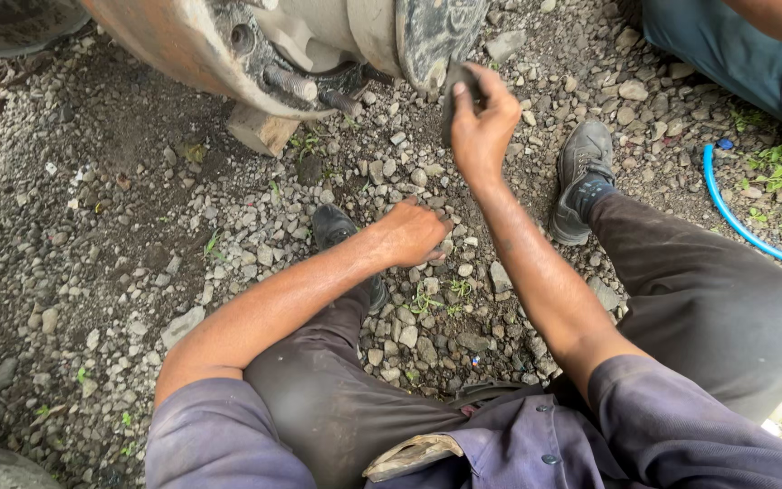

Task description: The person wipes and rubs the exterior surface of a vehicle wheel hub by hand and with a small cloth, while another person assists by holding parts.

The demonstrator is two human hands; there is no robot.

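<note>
A small, flat dark piece (457,91), grimy and roughly oblong, is pinched upright in the right hand (481,122) at the far centre of the scene, just beside the dark round hub plate (436,36). The left hand (414,233) rests closed, knuckles down, on the grey gravel (92,254) nearer in.

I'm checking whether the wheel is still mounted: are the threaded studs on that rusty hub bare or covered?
Bare. The studs stick out of the rusty hub with no wheel or nuts over them.
</note>
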